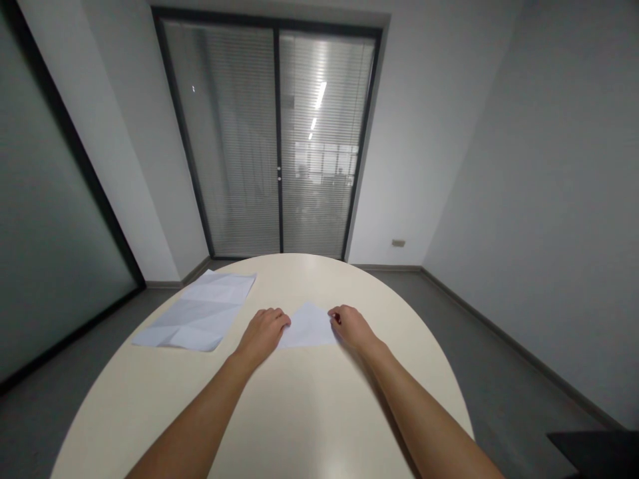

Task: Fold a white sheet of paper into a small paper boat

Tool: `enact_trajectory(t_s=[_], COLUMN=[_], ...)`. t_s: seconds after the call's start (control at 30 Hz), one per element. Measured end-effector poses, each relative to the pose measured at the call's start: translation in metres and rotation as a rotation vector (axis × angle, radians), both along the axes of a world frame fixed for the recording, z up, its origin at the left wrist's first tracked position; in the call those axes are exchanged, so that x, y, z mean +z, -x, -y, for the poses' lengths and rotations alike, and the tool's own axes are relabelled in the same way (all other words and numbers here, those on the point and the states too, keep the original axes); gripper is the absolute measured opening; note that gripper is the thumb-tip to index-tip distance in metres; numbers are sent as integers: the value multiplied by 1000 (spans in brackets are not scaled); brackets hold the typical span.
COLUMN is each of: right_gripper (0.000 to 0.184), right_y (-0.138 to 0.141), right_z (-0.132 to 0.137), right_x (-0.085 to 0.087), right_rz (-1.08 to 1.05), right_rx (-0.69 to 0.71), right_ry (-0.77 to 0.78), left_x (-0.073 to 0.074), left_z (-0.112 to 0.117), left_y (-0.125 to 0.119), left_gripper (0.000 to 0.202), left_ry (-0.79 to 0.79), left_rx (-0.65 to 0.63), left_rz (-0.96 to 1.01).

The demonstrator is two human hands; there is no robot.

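A small folded white paper [308,326] with a pointed top lies flat on the round cream table [279,412]. My left hand [264,332] rests palm down on the paper's left edge, fingers curled onto it. My right hand [352,327] presses on its right edge with the fingertips. Both forearms reach out over the table toward the paper.
A larger creased white sheet [200,311] lies unfolded at the table's far left. Beyond the table are a glass sliding door with blinds [277,140], grey floor and white walls. A dark object [599,452] shows at the bottom right corner.
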State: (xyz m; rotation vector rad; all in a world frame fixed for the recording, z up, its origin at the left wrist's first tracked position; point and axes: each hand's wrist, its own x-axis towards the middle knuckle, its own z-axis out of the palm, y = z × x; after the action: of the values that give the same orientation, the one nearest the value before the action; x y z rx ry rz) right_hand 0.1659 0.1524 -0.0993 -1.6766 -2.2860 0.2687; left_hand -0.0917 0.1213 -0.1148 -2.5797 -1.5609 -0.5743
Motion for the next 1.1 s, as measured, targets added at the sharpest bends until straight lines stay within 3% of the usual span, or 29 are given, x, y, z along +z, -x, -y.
enact_trajectory(t_s=[0.33, 0.6, 0.8, 0.97, 1.1], right_gripper=[28, 33, 66, 73, 75], right_y=[8, 45, 78, 66, 55], right_z=[11, 41, 62, 47, 35], right_x=[13, 23, 10, 1, -4], right_rz=[160, 254, 245, 159, 82], right_rx=[-45, -125, -53, 68, 81], right_ry=[12, 41, 82, 141, 80], left_x=[9, 23, 22, 22, 23], left_z=[6, 18, 23, 24, 25], left_y=[-7, -25, -39, -41, -43], left_gripper=[27, 26, 20, 22, 27], left_ry=[69, 154, 172, 145, 104], left_rx=[25, 123, 148, 178, 174], left_rz=[-84, -238, -273, -266, -269])
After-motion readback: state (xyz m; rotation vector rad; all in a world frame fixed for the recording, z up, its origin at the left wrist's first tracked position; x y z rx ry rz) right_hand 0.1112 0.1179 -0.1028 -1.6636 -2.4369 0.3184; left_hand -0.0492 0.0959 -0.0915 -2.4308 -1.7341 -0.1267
